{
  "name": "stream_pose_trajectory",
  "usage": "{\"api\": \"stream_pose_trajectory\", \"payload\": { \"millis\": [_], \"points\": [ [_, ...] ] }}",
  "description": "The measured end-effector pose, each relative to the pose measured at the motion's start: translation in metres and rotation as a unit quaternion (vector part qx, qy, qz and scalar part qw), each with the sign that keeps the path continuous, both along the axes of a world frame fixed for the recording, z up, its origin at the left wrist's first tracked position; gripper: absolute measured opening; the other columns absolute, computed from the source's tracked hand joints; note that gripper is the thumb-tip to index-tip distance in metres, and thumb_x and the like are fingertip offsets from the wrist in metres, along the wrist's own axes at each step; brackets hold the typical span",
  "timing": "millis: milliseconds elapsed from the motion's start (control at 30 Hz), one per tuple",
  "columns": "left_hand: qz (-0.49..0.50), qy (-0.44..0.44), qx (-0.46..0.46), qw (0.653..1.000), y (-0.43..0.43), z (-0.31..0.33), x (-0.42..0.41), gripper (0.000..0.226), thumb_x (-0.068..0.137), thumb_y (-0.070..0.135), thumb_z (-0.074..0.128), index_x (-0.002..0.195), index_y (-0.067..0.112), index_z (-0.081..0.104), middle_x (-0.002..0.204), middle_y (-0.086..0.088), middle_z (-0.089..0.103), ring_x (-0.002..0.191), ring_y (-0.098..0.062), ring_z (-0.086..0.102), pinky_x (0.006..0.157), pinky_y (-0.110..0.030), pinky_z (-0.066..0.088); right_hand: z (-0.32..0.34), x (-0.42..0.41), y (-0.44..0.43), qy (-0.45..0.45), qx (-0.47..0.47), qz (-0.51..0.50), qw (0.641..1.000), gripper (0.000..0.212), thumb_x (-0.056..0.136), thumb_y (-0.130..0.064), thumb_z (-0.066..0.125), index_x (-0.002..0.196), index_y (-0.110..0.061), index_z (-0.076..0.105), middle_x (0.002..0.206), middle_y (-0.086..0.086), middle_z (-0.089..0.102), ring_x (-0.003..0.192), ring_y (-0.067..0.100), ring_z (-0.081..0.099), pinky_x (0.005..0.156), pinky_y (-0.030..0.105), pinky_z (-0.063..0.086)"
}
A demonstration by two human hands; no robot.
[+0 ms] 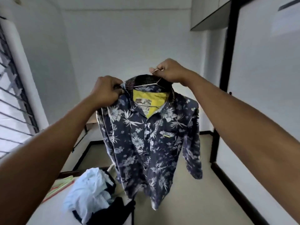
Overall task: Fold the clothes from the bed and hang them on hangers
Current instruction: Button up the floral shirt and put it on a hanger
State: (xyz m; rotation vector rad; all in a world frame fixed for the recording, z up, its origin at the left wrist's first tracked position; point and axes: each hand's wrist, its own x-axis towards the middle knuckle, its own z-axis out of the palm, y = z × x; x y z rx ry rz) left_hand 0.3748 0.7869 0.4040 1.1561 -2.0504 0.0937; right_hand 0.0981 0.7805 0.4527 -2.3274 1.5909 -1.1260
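A navy shirt with a pale floral print and yellow inner collar (146,140) hangs in the air in front of me on a thin metal hanger (146,84). My right hand (170,71) grips the hanger's hook above the collar. My left hand (106,90) pinches the shirt's collar and left shoulder, where the fabric is bunched. The shirt's front faces me, buttoned lower down, sleeves hanging at both sides. Below it lies the bed (53,207) with a pile of light blue and dark clothes (90,197).
A barred window (11,101) runs along the left wall. White wardrobe doors with black frames (259,95) stand on the right. A beige tiled floor (186,200) lies beyond the bed. A striped cloth (62,184) lies on the bed's left part.
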Motion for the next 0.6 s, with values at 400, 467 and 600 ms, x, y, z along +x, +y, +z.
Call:
{"api": "stream_pose_trajectory", "payload": {
  "millis": [400, 467, 600],
  "points": [
    [-0.136, -0.022, 0.084, 0.987, 0.113, -0.02, -0.184, 0.028, 0.081, -0.01, 0.065, 0.097, 0.009, 0.076, 0.089, -0.004, 0.075, 0.083, -0.021, 0.066, 0.067, -0.024, 0.042, -0.012, -0.158, 0.149, 0.014, 0.035, -0.08, 0.996, 0.062, 0.103, -0.046, 0.063, 0.055, -0.023, 0.031, 0.051, -0.007, 0.023, 0.043, 0.008, 0.019, 0.058, 0.033, 0.018],
    [-0.155, 0.015, 0.091, 0.984, 0.12, -0.019, -0.213, 0.027, 0.081, -0.012, 0.064, 0.09, 0.01, 0.077, 0.077, -0.002, 0.074, 0.066, -0.011, 0.063, 0.058, -0.024, 0.042, -0.011, -0.193, 0.174, -0.005, 0.047, -0.078, 0.996, 0.06, 0.1, -0.045, 0.068, 0.057, -0.02, 0.034, 0.056, -0.003, 0.024, 0.048, 0.011, 0.021, 0.056, 0.032, 0.016],
    [-0.21, 0.051, 0.079, 0.973, 0.145, -0.005, -0.286, 0.039, 0.08, -0.016, 0.06, 0.079, 0.02, 0.075, 0.054, 0.017, 0.063, 0.046, 0.003, 0.054, 0.046, -0.017, 0.037, -0.007, -0.269, 0.23, -0.085, 0.068, -0.11, 0.988, 0.061, 0.087, -0.047, 0.083, 0.072, 0.008, 0.06, 0.067, 0.008, 0.046, 0.064, 0.019, 0.041, 0.056, 0.029, 0.026]
  ]
}}
